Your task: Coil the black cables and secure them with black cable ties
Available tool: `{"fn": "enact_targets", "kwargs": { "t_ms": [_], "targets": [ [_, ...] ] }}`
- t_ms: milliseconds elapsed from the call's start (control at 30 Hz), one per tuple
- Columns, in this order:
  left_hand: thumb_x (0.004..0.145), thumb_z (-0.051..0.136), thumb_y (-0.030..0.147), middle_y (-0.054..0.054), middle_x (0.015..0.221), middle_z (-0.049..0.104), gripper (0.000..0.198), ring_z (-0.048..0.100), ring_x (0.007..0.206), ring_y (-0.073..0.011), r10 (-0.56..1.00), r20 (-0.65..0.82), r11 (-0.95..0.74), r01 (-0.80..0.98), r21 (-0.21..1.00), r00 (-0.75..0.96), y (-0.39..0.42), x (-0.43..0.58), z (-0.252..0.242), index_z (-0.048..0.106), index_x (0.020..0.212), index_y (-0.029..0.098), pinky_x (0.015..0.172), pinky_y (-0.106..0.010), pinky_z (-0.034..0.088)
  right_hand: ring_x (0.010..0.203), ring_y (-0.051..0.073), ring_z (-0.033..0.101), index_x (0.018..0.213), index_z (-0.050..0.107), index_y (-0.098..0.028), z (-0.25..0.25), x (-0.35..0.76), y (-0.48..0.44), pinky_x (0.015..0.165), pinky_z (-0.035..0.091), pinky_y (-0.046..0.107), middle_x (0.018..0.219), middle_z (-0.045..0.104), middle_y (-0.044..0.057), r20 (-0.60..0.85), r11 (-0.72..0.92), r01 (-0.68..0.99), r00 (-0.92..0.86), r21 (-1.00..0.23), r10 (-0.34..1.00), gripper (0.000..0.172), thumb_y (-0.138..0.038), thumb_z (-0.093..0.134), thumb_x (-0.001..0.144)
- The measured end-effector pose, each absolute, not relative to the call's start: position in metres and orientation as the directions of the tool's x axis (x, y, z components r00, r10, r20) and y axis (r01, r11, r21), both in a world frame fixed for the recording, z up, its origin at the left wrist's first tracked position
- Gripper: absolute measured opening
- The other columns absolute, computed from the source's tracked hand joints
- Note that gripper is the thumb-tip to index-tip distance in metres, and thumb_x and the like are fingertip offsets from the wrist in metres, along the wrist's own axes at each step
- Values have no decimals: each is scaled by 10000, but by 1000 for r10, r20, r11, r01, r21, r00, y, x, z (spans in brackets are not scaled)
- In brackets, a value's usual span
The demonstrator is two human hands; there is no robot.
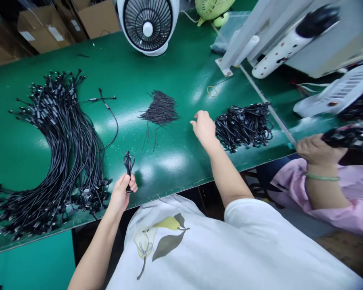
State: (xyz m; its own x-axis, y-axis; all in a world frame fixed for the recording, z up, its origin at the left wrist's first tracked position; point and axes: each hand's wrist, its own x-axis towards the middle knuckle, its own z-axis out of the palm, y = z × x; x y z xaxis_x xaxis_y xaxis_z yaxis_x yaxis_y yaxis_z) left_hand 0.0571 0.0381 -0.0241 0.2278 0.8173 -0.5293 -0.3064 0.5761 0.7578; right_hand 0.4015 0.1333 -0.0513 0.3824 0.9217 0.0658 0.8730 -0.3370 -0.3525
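My left hand [124, 189] is closed around a small folded bundle of black cable [128, 162], held upright near the table's front edge. Over the green table, my right hand [203, 125] has its thumb and fingers apart, and nothing shows between them. Just right of it lies a pile of bundled black cables [245, 127]. Left of my right hand is a heap of thin black ties [160, 108], with a few loose ones below it. A large curved stack of long black cables [60, 149] covers the left side, one cable looping out to its right.
A white fan [147, 29] stands at the back edge, near cardboard boxes [45, 28]. A yellow rubber band [211, 91] and a metal frame [245, 36] are at the right. Another person's hand [317, 149] holds black cables at the far right.
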Motion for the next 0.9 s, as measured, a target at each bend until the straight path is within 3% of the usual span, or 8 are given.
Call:
{"fn": "enact_targets", "kwargs": {
  "t_ms": [100,267,367,433,533,633,733,900],
  "targets": [
    [703,800,437,54,579,414,378,370,489,-46,810,-530,586,-329,741,249,37,61,-24,589,728,124,470,-190,309,938,246,586,1030,589,-55,-61,436,130,839,448,387,1125,574,221,-105,-486,837,476,-252,873,210,-184,576,865],
    [700,807,419,66,574,393,380,356,483,-43,816,-512,578,-384,720,269,34,78,-14,621,840,120,463,-182,299,933,188,581,880,592,-86,-51,428,114,880,428,354,1009,610,160,-132,-360,882,335,-304,933,176,-219,477,886],
    [752,773,399,79,579,403,427,346,471,-47,825,-470,564,-418,712,314,29,84,-7,591,1059,164,464,-180,288,771,140,604,853,534,-154,-41,377,90,752,480,286,850,633,72,-175,-220,748,141,-626,974,102,-249,498,867],
    [785,746,390,83,587,416,484,352,471,-53,823,-440,564,-425,708,359,25,88,-6,537,1178,201,470,-182,287,625,123,604,889,500,-185,-37,329,69,627,496,259,718,617,7,-244,-172,409,-129,-896,961,108,-287,517,859],
    [794,730,408,81,591,411,467,348,479,-55,826,-420,553,-395,733,377,22,89,-9,551,1154,170,474,-195,290,568,121,607,988,504,-196,-35,266,41,565,499,251,694,605,-32,-208,-210,32,-354,-977,912,214,-325,570,831],
    [772,736,432,74,588,409,414,346,487,-53,886,-389,459,-355,814,253,21,84,-12,595,1017,130,477,-207,297,612,108,606,978,566,-183,-35,236,30,606,492,246,786,632,-3,-112,-87,102,-283,-991,952,181,-302,591,844],
    [763,731,439,62,613,453,397,366,494,-53,931,-330,364,-342,867,154,20,78,-11,594,975,133,486,-211,314,754,130,614,921,629,-175,-31,233,28,724,471,260,871,661,45,143,261,418,-293,-870,945,123,-251,532,915],
    [765,709,462,69,628,462,397,348,467,-52,924,-323,378,-358,854,207,19,73,-9,555,975,162,474,-214,304,776,135,572,921,657,-167,-16,234,30,711,398,251,867,655,56,402,576,711,-428,-403,809,237,-207,431,979]
  ]
}}
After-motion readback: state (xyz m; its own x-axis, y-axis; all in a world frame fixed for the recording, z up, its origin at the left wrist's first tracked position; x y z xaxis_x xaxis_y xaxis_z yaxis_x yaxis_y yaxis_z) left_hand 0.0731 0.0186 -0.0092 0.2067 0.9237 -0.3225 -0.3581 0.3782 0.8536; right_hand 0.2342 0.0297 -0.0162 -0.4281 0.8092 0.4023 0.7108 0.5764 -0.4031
